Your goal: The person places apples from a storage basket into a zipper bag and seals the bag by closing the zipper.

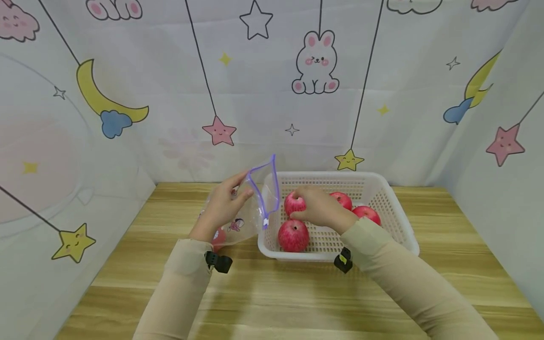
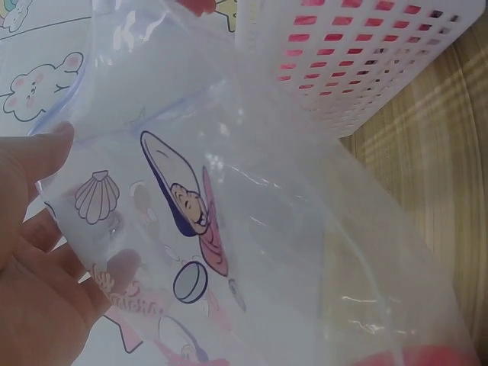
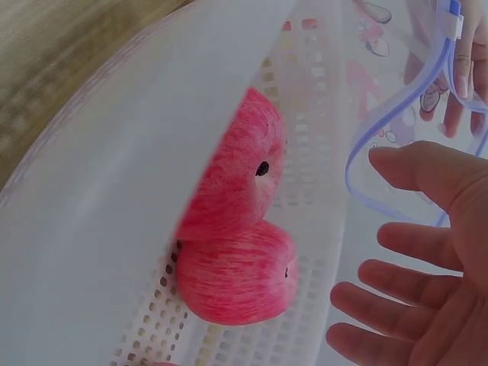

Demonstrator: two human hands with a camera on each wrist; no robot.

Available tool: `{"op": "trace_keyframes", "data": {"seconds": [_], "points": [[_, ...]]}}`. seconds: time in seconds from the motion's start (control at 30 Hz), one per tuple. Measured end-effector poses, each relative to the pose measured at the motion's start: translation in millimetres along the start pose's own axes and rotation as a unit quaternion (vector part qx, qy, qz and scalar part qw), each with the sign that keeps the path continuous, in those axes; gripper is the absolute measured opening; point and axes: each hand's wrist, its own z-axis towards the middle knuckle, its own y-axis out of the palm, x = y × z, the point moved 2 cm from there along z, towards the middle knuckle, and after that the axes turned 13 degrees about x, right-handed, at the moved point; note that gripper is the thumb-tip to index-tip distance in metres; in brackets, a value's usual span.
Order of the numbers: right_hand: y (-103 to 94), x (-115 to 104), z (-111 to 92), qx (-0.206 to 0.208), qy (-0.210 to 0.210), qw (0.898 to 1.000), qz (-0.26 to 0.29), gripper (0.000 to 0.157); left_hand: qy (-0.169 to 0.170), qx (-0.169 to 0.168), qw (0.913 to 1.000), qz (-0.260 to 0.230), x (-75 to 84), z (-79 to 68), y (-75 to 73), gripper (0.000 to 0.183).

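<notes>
My left hand holds a clear zip bag with a purple zipper edge and cartoon prints. Its thumb lies at the bag's rim, and fingers show behind the film in the left wrist view. The bag's mouth gapes toward the basket, and a red apple shows through its lower part. My right hand is over the white basket, beside an apple. In the right wrist view its fingers are spread with nothing between them. Another apple sits just in front.
Two more apples, one behind my right wrist and one to its right, lie in the basket. The basket stands on a wood-grain table. A white cloth printed with stars and a rabbit hangs behind.
</notes>
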Motion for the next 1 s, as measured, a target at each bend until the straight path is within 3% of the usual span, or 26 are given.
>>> {"op": "trace_keyframes", "data": {"seconds": [0.4, 0.77, 1.0], "points": [[3.2, -4.4, 2.5, -0.095, -0.004, 0.995, -0.014, 0.054, -0.005, -0.002, 1.0, -0.005, -2.3, 0.0, -0.4, 0.053], [5.8, -8.2, 1.3, -0.126, -0.01, 0.992, -0.024, 0.058, -0.003, -0.003, 1.0, -0.009, -3.0, -0.9, -0.5, 0.052], [11.6, -11.4, 3.0, -0.157, -0.019, 0.987, -0.04, 0.033, 0.012, 0.002, 0.9998, -0.016, 0.0, -2.4, -1.6, 0.052]]}}
